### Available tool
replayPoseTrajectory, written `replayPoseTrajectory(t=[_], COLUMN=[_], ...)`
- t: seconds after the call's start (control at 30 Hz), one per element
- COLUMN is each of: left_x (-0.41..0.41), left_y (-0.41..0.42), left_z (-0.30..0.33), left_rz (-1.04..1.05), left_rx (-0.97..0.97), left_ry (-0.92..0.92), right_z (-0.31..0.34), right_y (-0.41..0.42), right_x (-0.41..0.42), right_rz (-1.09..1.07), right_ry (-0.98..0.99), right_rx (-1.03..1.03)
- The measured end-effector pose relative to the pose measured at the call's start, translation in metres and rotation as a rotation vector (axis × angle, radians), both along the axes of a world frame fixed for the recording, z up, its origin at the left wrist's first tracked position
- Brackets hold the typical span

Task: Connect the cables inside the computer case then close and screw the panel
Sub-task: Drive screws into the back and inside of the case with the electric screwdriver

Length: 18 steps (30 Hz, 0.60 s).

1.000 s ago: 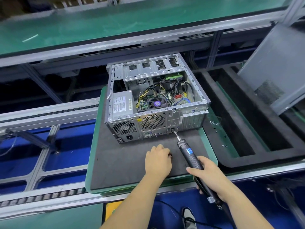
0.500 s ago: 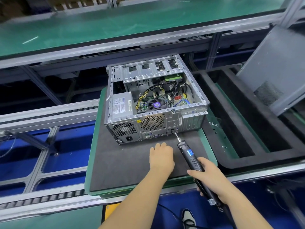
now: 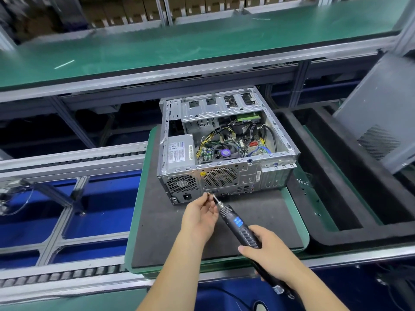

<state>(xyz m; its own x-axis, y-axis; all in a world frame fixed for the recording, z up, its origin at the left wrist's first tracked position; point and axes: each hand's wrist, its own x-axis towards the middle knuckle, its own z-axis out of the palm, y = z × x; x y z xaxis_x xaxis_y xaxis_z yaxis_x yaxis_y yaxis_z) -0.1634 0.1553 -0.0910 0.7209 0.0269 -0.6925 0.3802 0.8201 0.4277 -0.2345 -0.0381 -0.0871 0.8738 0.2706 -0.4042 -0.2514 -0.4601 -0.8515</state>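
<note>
Head view: one open computer case (image 3: pixel 226 153) lying on its side on a dark foam pad (image 3: pixel 258 221), the landmark for every entry below.
Case state: top side uncovered; power supply, fan, board and loose cables (image 3: pixel 215 135) all exposed inside.
Panel: grey side panel (image 3: pixel 379 122) leaning well to the right of the case, not fitted.
Right hand: right hand (image 3: pixel 269 254) wrapped closed around the rear of an electric screwdriver (image 3: pixel 238 223), in front of the case; bit tip aimed up at the lower edge of the case's rear face.
Left hand: left hand (image 3: pixel 199 214) in front of the case, just left of the driver; thumb and forefinger pinched on something small beside the bit, probably a screw (image 3: pixel 208 194), though too small to tell for sure.
Step in hand (judged): loading a screw onto the bit, ahead of any panel fitting.
Risk, sequence: panel is off, and whether every cable is seated cannot be read from here; screwing now would fasten nothing, or skip the connection check.
Risk, dropped screw: a slip of the pinch would send the screw onto the foam pad, or, if carried over the case, down among the board and cables, where it could short contacts.
Risk, driver: bit sits close to the rear ports; triggering early or pressing off-axis could mar a port or strip the head.
Risk, pinched cable: cables standing above the case rim could be trapped when the panel closes.
</note>
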Motion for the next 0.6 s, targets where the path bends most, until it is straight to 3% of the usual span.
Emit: replayPoseTrajectory(t=[0.6], left_x=[0.006], left_y=[0.001], left_z=[-0.001], left_rz=[0.063], left_rx=[-0.006], left_ry=[-0.006], right_z=[0.001], right_y=[0.024], right_x=[-0.006], right_rz=[-0.011], right_ry=[-0.045], right_rx=[0.001])
